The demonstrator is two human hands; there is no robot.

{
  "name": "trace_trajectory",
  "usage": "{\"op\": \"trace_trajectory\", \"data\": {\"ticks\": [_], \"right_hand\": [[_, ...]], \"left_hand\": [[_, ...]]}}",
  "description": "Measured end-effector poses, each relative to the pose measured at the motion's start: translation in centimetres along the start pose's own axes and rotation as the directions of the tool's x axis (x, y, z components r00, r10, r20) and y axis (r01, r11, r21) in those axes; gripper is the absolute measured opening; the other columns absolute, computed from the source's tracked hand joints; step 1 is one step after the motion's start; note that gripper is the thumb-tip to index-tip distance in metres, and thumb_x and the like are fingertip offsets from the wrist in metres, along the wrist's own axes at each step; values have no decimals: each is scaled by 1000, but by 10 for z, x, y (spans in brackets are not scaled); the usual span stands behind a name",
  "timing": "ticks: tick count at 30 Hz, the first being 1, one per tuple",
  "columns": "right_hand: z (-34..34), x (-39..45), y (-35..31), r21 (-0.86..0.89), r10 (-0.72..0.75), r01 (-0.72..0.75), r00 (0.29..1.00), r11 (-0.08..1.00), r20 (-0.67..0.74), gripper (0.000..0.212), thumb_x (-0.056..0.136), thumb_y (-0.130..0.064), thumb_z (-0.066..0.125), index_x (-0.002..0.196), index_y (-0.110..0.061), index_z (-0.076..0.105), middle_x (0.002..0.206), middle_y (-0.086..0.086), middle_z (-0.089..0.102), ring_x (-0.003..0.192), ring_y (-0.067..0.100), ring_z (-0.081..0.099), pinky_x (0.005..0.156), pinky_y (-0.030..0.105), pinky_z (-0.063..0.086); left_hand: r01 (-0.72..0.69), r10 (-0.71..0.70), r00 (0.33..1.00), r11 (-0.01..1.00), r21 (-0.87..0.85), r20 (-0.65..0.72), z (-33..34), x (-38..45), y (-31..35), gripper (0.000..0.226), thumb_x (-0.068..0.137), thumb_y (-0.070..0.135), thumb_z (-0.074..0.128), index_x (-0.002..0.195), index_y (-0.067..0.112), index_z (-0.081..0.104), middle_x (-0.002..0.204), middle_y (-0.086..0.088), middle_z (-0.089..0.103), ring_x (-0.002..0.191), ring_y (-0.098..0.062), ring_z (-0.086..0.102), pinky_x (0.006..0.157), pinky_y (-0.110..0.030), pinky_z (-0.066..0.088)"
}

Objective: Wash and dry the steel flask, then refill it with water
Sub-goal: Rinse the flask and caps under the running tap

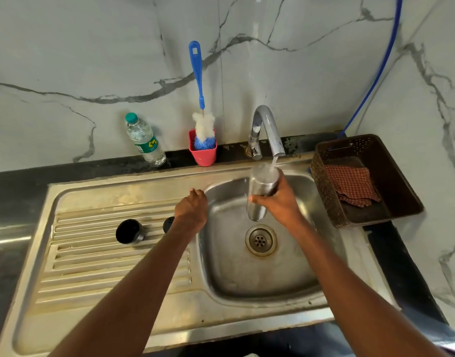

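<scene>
My right hand (280, 202) grips the steel flask (261, 188) upright over the sink basin (234, 274). The flask's open mouth sits under the spout of the chrome tap (268, 130), and a stream of water runs into it. My left hand (191, 208) hovers over the left rim of the basin with its fingers curled, holding nothing. On the ribbed draining board (113, 264) lie the flask's cup lid (129, 231) and a dark stopper (168, 224), the stopper partly hidden by my left wrist.
A blue-handled bottle brush (200, 104) stands in a pink cup (203, 153) against the marble wall. A clear plastic water bottle (144, 140) stands left of it. A brown basket (370, 181) with a checked cloth (351, 184) sits right of the sink. The drain (260, 240) is open.
</scene>
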State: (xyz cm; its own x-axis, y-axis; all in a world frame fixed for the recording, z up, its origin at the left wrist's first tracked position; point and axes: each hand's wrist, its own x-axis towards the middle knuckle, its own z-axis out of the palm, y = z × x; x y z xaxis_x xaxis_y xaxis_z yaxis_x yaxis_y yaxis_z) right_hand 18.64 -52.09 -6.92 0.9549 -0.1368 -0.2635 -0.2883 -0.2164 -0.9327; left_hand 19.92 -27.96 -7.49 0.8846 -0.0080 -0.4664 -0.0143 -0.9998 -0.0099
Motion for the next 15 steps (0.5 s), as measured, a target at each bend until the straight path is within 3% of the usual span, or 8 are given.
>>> {"op": "trace_trajectory", "data": {"ticks": [3,5,9,12,15], "right_hand": [[-7,1,7,388,177,-111,974,915,-139,88,68,-1,91,142,-21,50,126,-1,69,116,19,67,91,38,59],[-7,4,8,533,238,-150,966,833,-100,80,73,-2,89,141,-20,51,129,2,70,118,22,68,87,43,62],[-12,-4,15,525,255,-200,966,827,-33,80,70,-17,92,140,-22,55,128,1,71,117,23,68,81,45,63],[-20,-1,18,619,324,-189,940,762,-111,90,58,-30,97,138,-27,57,133,1,69,124,24,63,83,55,61],[-16,4,11,675,341,-204,937,709,-74,83,62,-28,95,136,-27,57,133,3,68,125,26,61,91,62,57]], "left_hand": [[-36,38,999,996,78,-28,-1,2,-2,60,101,4,55,157,1,32,161,-22,39,136,-40,55,106,-45,50],[-38,44,998,990,132,-48,0,0,1,60,102,4,54,157,0,29,163,-24,36,136,-39,56,105,-44,51],[-34,49,995,986,164,-82,4,-2,1,60,102,1,54,157,3,31,167,-23,31,134,-38,59,103,-42,53],[-35,53,994,984,173,-99,6,0,-1,58,101,3,57,154,7,34,162,-19,39,131,-35,61,100,-41,54],[-35,57,991,984,176,-120,4,2,-2,52,99,7,64,147,9,44,144,-14,55,124,-34,65,95,-40,56]]}}
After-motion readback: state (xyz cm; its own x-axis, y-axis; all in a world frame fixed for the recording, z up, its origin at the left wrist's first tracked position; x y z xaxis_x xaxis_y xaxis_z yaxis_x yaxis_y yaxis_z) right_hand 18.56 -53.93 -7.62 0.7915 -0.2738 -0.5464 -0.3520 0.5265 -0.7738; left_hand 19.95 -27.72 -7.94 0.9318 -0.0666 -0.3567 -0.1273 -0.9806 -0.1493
